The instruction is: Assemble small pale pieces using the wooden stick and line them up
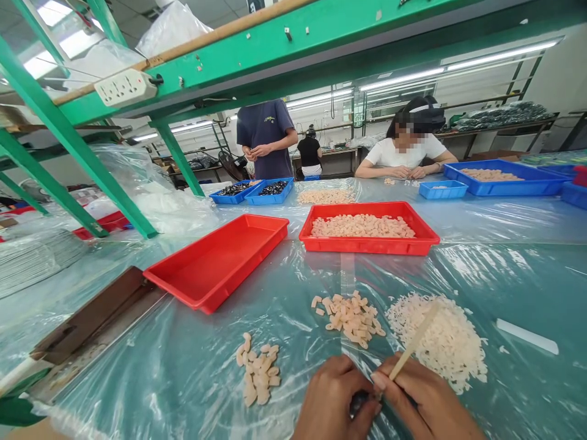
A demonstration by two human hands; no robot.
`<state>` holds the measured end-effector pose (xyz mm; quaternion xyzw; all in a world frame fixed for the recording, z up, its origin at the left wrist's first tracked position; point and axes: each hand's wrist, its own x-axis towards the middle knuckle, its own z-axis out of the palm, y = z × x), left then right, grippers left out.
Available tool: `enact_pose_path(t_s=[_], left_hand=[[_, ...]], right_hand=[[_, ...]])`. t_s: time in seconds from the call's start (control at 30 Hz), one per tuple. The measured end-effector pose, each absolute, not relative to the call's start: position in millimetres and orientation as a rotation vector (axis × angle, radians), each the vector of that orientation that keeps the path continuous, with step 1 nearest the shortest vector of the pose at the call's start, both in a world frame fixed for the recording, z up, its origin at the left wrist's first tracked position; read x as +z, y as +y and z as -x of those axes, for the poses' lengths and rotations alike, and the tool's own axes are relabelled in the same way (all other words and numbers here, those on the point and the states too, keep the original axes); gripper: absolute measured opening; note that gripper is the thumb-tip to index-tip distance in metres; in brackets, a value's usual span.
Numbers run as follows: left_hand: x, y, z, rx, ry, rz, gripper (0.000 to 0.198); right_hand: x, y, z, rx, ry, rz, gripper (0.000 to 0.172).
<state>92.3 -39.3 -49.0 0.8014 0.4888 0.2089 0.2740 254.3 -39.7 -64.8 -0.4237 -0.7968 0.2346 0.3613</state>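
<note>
- Right hand (419, 391): thumb and forefinger clamped on a stick (419, 333) near its lower end. Grip judged light.
- Left hand (337, 391): fingers bent, thumb and forefinger curled towards each other beside the right fingertips. A dark thing (358, 402) shows between them; its nature, and whether the fingers press on it, cannot be told.
- Principal relation: the stick's long axis slants from the right fingertips forward and to the right, its far end above the white bits (440, 336). Its near end lies at the right fingers, towards the gap between the two hands. The right hand is the nearer one; the left fingertips are just to the left. Contact between the two sets of fingertips cannot be confirmed.
- Middle pile (355, 319): beige pieces, ahead of the fingertips and slightly left, apart from both hands.
- Left pile (260, 370): similar pieces, loosely heaped, left of the left hand and nearer to it than to the right.
- White strip (527, 336): lies flat on the table (518, 275), right of the white bits and apart from them.
- Right tray (369, 245): red, beyond the middle pile, holds beige pieces.
- Left tray (215, 263): red, set at a slant beside it.
</note>
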Motion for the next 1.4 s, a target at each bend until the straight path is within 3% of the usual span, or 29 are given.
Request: enact_pose_path(t_s=[0.33,0.53,0.83,1.17,1.4], left_hand=[[-53,-40,-93,0.606,1.285,-2.181,0.011],[-56,-41,-91,0.656,1.311,-2.112,0.012],[-55,-39,-90,0.644,1.329,-2.094,0.013],[-56,-40,-90,0.629,1.343,-2.108,0.007],[-55,-41,-93,0.624,1.33,-2.198,0.012]], right_hand=[[-64,-41,-251,0.277,-2.21,0.979,0.043],[-67,-40,-250,0.603,-1.929,1.058,0.038],[-70,-41,-248,0.807,-1.88,1.099,0.038],[-68,-42,-248,0.824,-1.884,1.079,0.043],[-66,-41,-242,0.587,-2.035,1.012,0.044]])
